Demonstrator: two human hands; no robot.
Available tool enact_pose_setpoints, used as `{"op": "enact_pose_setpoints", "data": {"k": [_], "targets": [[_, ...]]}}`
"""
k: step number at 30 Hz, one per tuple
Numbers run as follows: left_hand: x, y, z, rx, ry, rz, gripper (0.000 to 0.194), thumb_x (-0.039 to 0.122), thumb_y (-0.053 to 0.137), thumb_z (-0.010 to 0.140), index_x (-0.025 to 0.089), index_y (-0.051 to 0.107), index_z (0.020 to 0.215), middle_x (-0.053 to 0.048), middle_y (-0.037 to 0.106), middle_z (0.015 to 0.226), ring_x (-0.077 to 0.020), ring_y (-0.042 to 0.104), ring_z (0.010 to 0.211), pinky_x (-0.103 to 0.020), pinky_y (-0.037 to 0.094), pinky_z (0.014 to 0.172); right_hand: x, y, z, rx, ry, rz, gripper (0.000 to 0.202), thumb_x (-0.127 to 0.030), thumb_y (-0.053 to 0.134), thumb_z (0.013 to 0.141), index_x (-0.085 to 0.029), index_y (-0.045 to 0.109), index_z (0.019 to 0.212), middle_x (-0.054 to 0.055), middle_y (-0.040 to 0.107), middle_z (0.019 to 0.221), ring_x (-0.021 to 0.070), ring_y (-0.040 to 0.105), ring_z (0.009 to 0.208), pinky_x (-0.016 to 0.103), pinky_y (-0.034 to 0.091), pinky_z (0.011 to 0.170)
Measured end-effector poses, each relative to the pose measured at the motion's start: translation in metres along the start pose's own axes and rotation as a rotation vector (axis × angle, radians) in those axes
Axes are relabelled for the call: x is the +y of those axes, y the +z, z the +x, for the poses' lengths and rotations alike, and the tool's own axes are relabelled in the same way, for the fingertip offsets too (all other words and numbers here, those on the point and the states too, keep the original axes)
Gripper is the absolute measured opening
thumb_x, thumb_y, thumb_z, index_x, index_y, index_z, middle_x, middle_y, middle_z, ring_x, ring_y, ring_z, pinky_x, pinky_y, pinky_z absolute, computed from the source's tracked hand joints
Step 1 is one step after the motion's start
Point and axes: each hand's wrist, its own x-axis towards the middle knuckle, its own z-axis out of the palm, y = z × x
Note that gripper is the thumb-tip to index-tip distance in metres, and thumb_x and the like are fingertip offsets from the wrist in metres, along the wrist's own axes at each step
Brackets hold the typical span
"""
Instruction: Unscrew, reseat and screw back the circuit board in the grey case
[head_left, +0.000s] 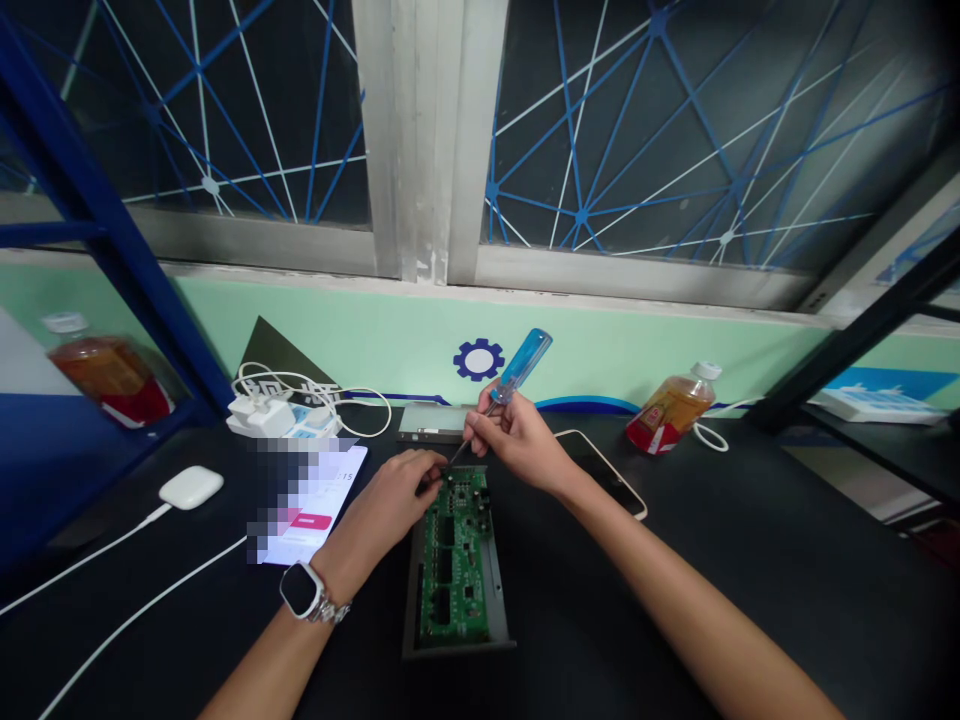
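One right hand (517,432) pinched a screwdriver (526,360) low down, thumb and fingers around its shaft near the base of the clear blue handle, which rose above the grip and leaned to the right, its top tilted away from the body. The left hand (420,478) was curled, its fingertips gathered beside the driver's tip; whether they pinched anything small could not be told. Beneath and between the hands, a green circuit board (457,560) lay lengthwise in a dark metal tray (495,590), and the tip came down at its far end, though the exact contact point was too small to make out. Good work there seemed to call for a firmly seated tip, a shaft brought closer to upright, light pressure, and left fingertips steadying the far edge without crossing the blade's path; a slip could have scratched the board. Just beyond the fingers rested a flat metal panel (431,420). Near the right wrist lay a dark-screened phone (600,468), with a bottle of amber drink (671,408) farther right. Beside the left forearm, above a wristwatch (301,590), a lit screen device (322,500) lay flat; farther left sat a white earbud case (191,487), and beyond the left hand, a power strip (319,425) with tangled white cables.
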Motion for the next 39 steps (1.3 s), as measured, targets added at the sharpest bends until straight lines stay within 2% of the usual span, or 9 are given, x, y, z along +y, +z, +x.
{"op": "enact_pose_setpoints", "data": {"k": [10, 21, 25, 29, 39], "targets": [[0.001, 0.000, 0.000, -0.016, -0.001, 0.007, 0.023, 0.012, 0.060, 0.085, 0.021, 0.068, 0.105, -0.004, 0.071, 0.095, -0.0212, 0.067, 0.089, -0.032, 0.052, 0.080, 0.002, 0.000, 0.000, -0.022, 0.015, -0.005, 0.022, -0.033, 0.062, 0.090, -0.022, 0.044, 0.093, 0.001, 0.065, 0.077, 0.0111, 0.057, 0.058, 0.026, 0.047, 0.056], [0.009, -0.004, 0.001, -0.060, -0.005, -0.002, 0.027, 0.011, 0.057, 0.087, 0.018, 0.066, 0.111, -0.008, 0.071, 0.103, -0.0234, 0.067, 0.095, -0.036, 0.052, 0.084, -0.007, -0.001, -0.001, -0.144, 0.016, -0.025, 0.017, -0.031, 0.059, 0.092, -0.022, 0.045, 0.096, 0.002, 0.066, 0.080, 0.0120, 0.059, 0.063, 0.027, 0.050, 0.059], [0.008, -0.003, 0.001, -0.036, 0.002, -0.012, 0.027, 0.010, 0.057, 0.087, 0.019, 0.066, 0.111, -0.007, 0.071, 0.106, -0.0231, 0.067, 0.098, -0.037, 0.051, 0.088, -0.004, 0.002, 0.000, -0.069, 0.003, -0.079, 0.020, -0.036, 0.060, 0.092, -0.021, 0.048, 0.096, 0.002, 0.066, 0.080, 0.0120, 0.060, 0.062, 0.028, 0.052, 0.059], [0.009, -0.004, 0.001, 0.010, -0.011, -0.017, 0.026, 0.010, 0.059, 0.086, 0.021, 0.066, 0.108, -0.005, 0.071, 0.101, -0.0213, 0.068, 0.092, -0.034, 0.052, 0.083, -0.001, 0.005, 0.001, 0.003, -0.019, -0.080, 0.024, -0.040, 0.063, 0.089, -0.020, 0.050, 0.095, 0.003, 0.066, 0.079, 0.0117, 0.061, 0.060, 0.027, 0.054, 0.058], [0.010, -0.004, 0.001, 0.069, -0.042, -0.006, 0.028, 0.004, 0.062, 0.081, 0.018, 0.067, 0.105, -0.005, 0.071, 0.096, -0.0216, 0.069, 0.088, -0.034, 0.053, 0.079, -0.005, 0.012, -0.004, 0.092, -0.101, -0.168, 0.020, -0.037, 0.056, 0.093, -0.019, 0.050, 0.098, 0.002, 0.065, 0.077, 0.0107, 0.060, 0.058, 0.025, 0.054, 0.056]]}}
